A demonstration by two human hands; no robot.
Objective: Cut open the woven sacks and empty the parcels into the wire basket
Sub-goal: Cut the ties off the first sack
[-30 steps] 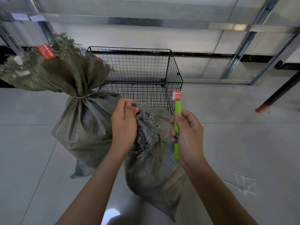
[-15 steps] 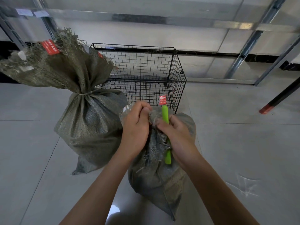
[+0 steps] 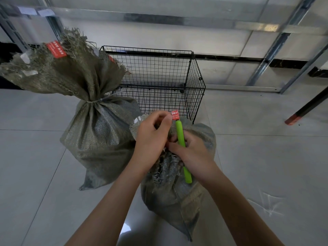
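Two grey-green woven sacks stand on the tiled floor in front of a black wire basket [image 3: 197, 80]. The near sack [image 3: 170, 194] is in front of me; my left hand [image 3: 152, 139] grips its bunched, frayed top. My right hand [image 3: 192, 154] holds a green cutter [image 3: 183, 153] upright against the sack's neck, a red label at the cutter's upper end. The far sack [image 3: 99, 132] stands to the left, tied with cord, with a red tag [image 3: 56, 49] on its flared top. No parcels show.
Metal shelf rails [image 3: 266, 57] run along the wall behind the basket. A black leg with a red foot [image 3: 300, 112] slants in at the right. Scuffed grey tiles [image 3: 266, 208] lie to the right of the near sack.
My right hand came left with the green cutter and now presses against the near sack's neck beside my left hand. The left hand shifted its grip to the sack's top.
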